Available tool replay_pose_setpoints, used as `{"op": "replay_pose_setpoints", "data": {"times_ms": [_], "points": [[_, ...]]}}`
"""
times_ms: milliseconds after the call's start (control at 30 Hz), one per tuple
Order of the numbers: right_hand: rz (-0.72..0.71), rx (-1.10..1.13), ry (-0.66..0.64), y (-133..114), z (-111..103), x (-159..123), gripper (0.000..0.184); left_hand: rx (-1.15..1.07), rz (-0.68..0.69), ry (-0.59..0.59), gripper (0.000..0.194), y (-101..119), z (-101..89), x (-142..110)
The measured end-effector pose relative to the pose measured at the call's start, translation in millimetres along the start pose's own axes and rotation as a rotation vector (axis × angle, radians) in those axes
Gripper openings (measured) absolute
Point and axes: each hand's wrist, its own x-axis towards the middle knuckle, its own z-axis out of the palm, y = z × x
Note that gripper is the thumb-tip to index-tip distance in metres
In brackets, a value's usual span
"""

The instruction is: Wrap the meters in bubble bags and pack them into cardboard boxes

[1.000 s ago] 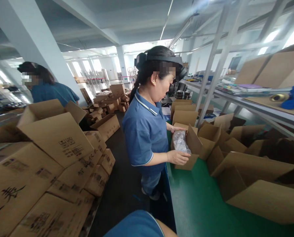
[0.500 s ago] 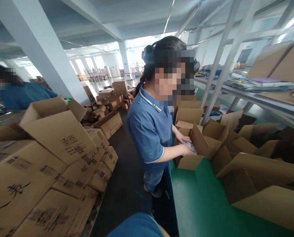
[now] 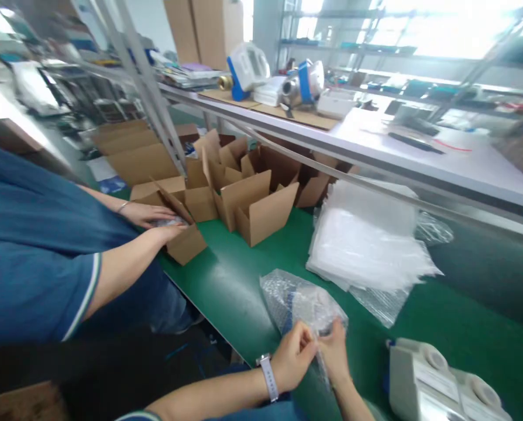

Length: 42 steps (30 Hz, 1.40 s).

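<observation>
A clear bubble-wrap bag lies on the green bench top with a white and blue device inside it; the plastic blurs its shape. My left hand, with a watch on the wrist, pinches the near edge of the bag. Close beside it, my right hand grips the same edge, its thumb and fingers closed on the plastic. To the right of my hands sit white-grey meter-like devices. Beyond the bag lies a stack of flat bubble-wrap bags.
To the left, a co-worker's hands reach into an open cardboard box. Several open boxes line the back of the green bench. Above runs a shelf carrying meters and papers.
My view has swung to the right and down, so both my hands and the bubble-wrap bag are now visible. The co-worker now appears at the left, hands still in the box.
</observation>
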Motion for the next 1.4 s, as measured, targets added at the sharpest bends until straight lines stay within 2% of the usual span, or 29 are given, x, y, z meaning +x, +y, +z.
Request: {"op": "replay_pose_setpoints", "data": {"times_ms": [100,133,167,267,367,433,500,600,700,833,933,1000,1100,1167,1200,1267,1333,1367,1400], "points": [[0.067,-0.114,-0.012,-2.4,6.2,-1.7,0.071,0.061,0.002,0.168,0.056,1.1,-15.8,16.4],[0.043,-0.100,-0.018,-5.3,9.2,-1.1,0.071,0.091,-0.004,0.186,0.062,1.9,-22.5,23.2],[0.019,-0.071,-0.013,-7.7,11.0,-1.0,0.070,0.125,-0.003,0.181,0.058,3.2,-28.6,29.9],[0.031,0.097,0.040,-6.3,8.7,-4.9,0.068,0.205,0.018,0.088,0.014,11.6,-39.2,43.9],[0.105,0.375,0.082,5.2,3.5,-10.7,0.069,0.238,0.102,-0.116,0.015,27.8,-35.7,44.5],[0.112,0.522,0.066,12.3,2.6,-13.4,0.073,0.266,0.186,-0.223,0.013,38.5,-28.6,41.2],[0.122,0.614,0.005,16.2,1.9,-15.7,0.074,0.242,0.189,-0.226,0.013,44.4,-21.0,39.7],[0.190,0.703,-0.021,19.5,-3.8,-17.9,0.067,0.110,0.081,-0.162,0.015,41.0,-11.6,44.0],[0.258,0.629,0.053,24.8,-11.9,-10.7,0.059,-0.009,0.025,-0.159,0.018,29.7,-7.1,53.4],[0.254,0.348,0.116,25.6,-14.8,24.7,0.044,-0.143,-0.049,-0.129,0.025,20.2,-15.1,68.3],[0.193,0.266,0.071,4.9,-21.6,51.2,0.024,-0.176,-0.064,-0.159,0.037,22.1,-31.2,71.2],[0.135,0.240,0.048,-17.4,-31.1,53.0,0.019,-0.133,-0.059,-0.206,0.046,24.5,-43.0,62.6],[-0.068,0.194,0.005,-38.0,-45.4,22.3,0.017,0.050,-0.062,-0.296,0.044,22.0,-55.0,34.7],[-0.275,0.097,-0.082,-28.8,-52.1,-12.9,0.014,0.208,-0.023,-0.382,0.032,14.1,-57.3,13.3],[-0.319,0.036,-0.140,-17.2,-54.8,-30.8,0.015,0.285,0.017,-0.451,0.027,8.6,-57.0,4.2],[-0.260,-0.075,-0.327,12.3,-60.0,-59.7,0.018,0.414,0.112,-0.601,0.022,-4.0,-54.5,-8.5],[-0.151,-0.129,-0.478,35.5,-64.7,-72.4,0.020,0.516,0.185,-0.713,0.021,-16.8,-50.2,-13.2],[-0.112,-0.138,-0.468,40.1,-66.0,-71.9,0.019,0.557,0.209,-0.731,0.020,-23.1,-47.1,-13.3],[-0.091,-0.141,-0.396,38.9,-65.7,-67.3,0.018,0.587,0.229,-0.714,0.019,-29.5,-43.1,-12.6]]}}
